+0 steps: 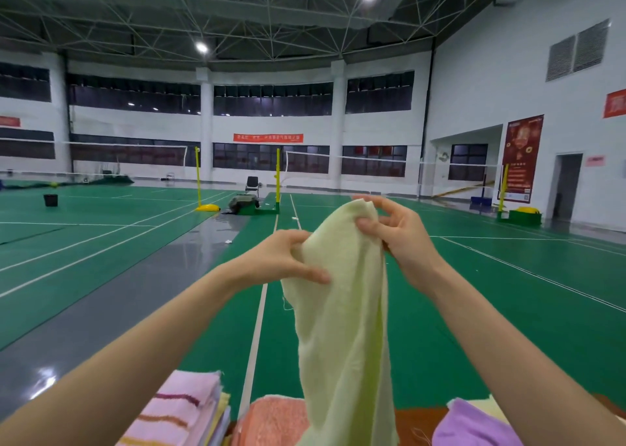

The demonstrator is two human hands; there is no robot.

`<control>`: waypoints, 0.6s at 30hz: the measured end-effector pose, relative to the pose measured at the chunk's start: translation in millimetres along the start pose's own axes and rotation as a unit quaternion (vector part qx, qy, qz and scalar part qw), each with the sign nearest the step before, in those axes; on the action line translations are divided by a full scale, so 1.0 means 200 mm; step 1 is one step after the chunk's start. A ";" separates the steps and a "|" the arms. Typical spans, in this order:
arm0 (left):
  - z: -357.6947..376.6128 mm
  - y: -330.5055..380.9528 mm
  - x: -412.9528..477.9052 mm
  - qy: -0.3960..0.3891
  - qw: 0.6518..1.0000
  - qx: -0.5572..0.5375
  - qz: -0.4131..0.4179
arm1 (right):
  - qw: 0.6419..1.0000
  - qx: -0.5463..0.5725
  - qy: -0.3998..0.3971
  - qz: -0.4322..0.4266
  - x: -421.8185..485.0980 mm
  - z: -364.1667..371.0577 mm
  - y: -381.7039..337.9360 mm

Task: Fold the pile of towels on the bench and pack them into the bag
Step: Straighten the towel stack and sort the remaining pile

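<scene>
Towel: a pale yellow towel [342, 327] hung in the air in front of the person, above the rest of the pile
Long axis: vertical; the cloth fell straight down from both grips, its top edge bunched between them
Left hand [288, 259]: the lower grip, fingers curled into the towel's left edge, thumb pressed flat on the front of the cloth
Right hand [399, 238]: the higher grip, thumb and fingers pinching the top corner, wrist bent inward
Arms: both reached forward and converged, hands close together
Next move, as judged: drawing the hands apart along the top edge to open the towel flat
Below: a pink striped stack [179, 408], an orange towel [274, 418], a purple towel [471, 428]
Bench: possibly the brown strip at the bottom edge; the bag was out of view
</scene>
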State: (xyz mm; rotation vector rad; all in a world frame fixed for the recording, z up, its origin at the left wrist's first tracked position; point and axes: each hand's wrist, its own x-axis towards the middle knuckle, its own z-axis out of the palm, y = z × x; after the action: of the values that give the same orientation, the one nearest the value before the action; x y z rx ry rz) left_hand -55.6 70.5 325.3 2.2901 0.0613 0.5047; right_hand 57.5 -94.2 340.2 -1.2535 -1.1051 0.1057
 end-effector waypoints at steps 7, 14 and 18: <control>-0.10 -0.14 0.03 0.018 0.979 -0.190 -0.071 | 0.999 0.000 0.024 0.027 0.05 -0.13 0.01; -0.15 0.00 0.19 0.179 0.975 -0.130 -0.034 | 0.986 -0.090 0.135 0.034 0.14 -0.19 0.10; -0.17 0.11 0.23 0.249 0.960 -0.127 0.031 | 0.978 -0.052 0.200 0.001 0.17 -0.17 0.06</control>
State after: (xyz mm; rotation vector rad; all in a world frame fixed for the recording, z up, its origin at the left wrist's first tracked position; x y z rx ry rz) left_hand -28.4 86.9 377.5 1.8740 0.1635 1.0495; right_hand 105.0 -92.5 353.9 -1.3002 -0.7681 -0.1992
